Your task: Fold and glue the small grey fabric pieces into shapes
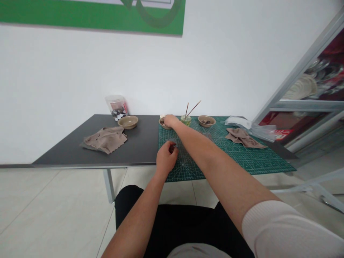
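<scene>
My left hand (167, 157) hovers over the near left part of the green cutting mat (199, 172), its thumb and fingers curled together. A small dark spot and something see-through show at its fingertips, too small to name. My right hand (171, 121) reaches across to a small brown bowl (161, 124) at the mat's far left corner. Its fingers are bent together and dip into the bowl among small pale and brown pieces; the fingertips are hidden. Just right of that hand stands a clear cup (186, 121) with two thin sticks (193, 108) leaning in it.
Another bowl (206, 121) with dark bits sits at the back. A brown cloth (244, 138) and plastic bags (239, 122) lie at right. Leftward are a brown cloth (105, 139), a shallow bowl (128, 122) and a clear tub (117, 107). The wall (145, 71) borders the table's back edge.
</scene>
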Demonstrator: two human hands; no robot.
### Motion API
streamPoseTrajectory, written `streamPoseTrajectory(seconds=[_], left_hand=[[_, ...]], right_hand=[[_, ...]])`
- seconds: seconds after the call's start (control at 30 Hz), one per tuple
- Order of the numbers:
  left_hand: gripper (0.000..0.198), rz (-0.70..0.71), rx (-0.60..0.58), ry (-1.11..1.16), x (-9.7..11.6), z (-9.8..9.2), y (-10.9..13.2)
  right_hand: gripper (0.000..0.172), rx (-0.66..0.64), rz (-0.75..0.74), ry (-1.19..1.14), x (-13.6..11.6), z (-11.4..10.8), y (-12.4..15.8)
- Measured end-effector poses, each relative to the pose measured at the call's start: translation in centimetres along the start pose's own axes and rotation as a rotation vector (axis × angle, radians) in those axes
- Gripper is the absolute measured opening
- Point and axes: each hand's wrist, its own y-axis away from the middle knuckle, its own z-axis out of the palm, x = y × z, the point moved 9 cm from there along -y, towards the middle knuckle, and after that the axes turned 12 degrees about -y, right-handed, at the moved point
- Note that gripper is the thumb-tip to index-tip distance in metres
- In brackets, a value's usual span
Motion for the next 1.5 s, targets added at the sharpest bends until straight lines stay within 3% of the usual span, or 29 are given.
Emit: streamPoseTrajectory(seconds=[0.23, 0.47, 0.97, 1.3, 1.5], left_hand=[[0.016, 0.001, -0.003, -0.016, 0.2, 0.0, 0.1], [0.015, -0.006, 0.007, -0.017, -0.1, -0.1, -0.1], [0.016, 0.002, 0.009, -0.034, -0.1, -0.2, -0.1], [0.016, 0.005, 0.008, -0.037, -0.1, -0.2, -0.1], [0.015, 0.026, -0.017, -0.066, 0.3, 0.0, 0.0]], right_hand=[[0.033, 0.232, 0.190, -0.068, 1.3, -2.0, 1.2], [0.031, 0.204, 0.158, -0.041, 1.2, -1.9, 1.0], [0.028, 0.295, 0.192, -0.166, 2.4, -2.3, 1.1], [0.026, 0.491, 0.171, -0.454, 2.9, -3.2, 1.4], [0.026, 0.465, 0.197, -0.559, 3.1, -2.4, 1.0]])
